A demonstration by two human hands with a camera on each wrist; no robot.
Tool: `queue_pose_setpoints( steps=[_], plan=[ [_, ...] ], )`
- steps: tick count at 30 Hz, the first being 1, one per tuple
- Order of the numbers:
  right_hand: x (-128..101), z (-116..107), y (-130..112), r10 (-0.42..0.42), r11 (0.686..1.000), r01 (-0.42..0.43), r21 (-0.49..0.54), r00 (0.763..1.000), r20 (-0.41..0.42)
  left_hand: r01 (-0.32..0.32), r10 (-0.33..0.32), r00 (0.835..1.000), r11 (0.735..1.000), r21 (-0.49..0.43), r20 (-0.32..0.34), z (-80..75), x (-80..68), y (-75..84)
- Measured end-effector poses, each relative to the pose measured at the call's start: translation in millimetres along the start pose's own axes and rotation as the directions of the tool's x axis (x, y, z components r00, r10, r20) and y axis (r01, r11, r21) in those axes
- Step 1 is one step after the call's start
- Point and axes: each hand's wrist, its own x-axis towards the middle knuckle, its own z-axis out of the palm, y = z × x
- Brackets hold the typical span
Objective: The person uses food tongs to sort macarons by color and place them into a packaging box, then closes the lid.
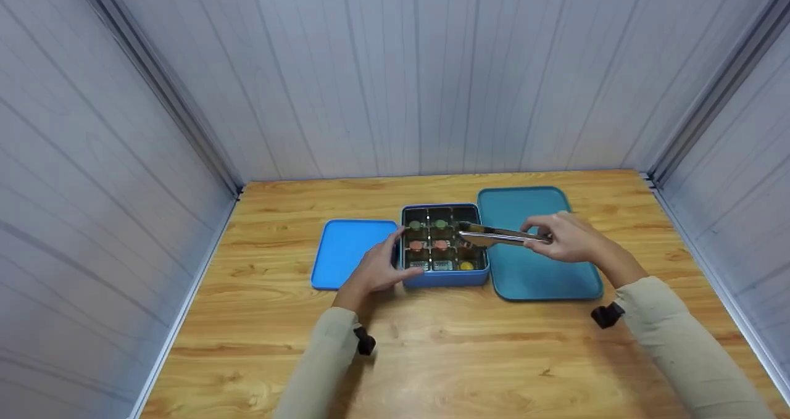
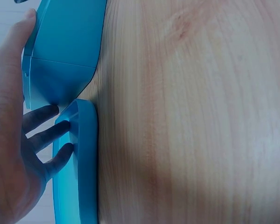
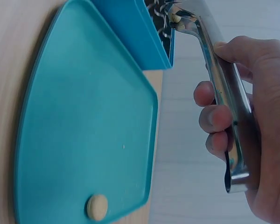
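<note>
A blue box (image 1: 453, 279) with a divided insert stands mid-table, holding green pieces (image 1: 440, 224), orange-pink pieces (image 1: 440, 245) and a yellow piece (image 1: 466, 265) in separate compartments. My left hand (image 1: 378, 268) spans its left front corner, thumb at the front rim and a finger at the left side. In the left wrist view the other fingers spread loosely over the edge of a blue lid (image 2: 87, 163). My right hand (image 1: 565, 237) grips metal tongs (image 1: 506, 236), whose tips reach over the box's right column. Between the tips shows a small cream-coloured piece (image 3: 176, 18).
A teal tray (image 1: 543, 283) lies right against the box, under the right hand. One round, cream macaron-like piece (image 3: 97, 207) sits near its edge in the right wrist view. The flat blue lid (image 1: 345, 252) lies left of the box. Panel walls (image 1: 401, 86) enclose the wooden table (image 1: 444, 357).
</note>
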Motion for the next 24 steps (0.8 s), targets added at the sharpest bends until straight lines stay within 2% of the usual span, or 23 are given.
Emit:
queue_pose_setpoints(
  steps=[8, 15, 24],
  plan=[
    [17, 12, -14, -0.020, 1.000, 0.020, 0.004, 0.999, 0.034, 0.019, -0.019, 1.000, 1.000, -0.011, 0.014, 1.5, -1.9, 0.3],
    [23, 22, -20, -0.035, 0.999, 0.034, 0.012, 0.998, 0.054, 0.007, -0.007, 1.000, 1.000, -0.004, 0.013, 3.3, -2.1, 3.8],
    [27, 37, -25, -0.074, 0.997, 0.073, 0.018, 0.995, 0.067, 0.012, -0.012, 1.000, 1.000, -0.008, 0.021, 2.3, -3.1, 0.7]
  ],
)
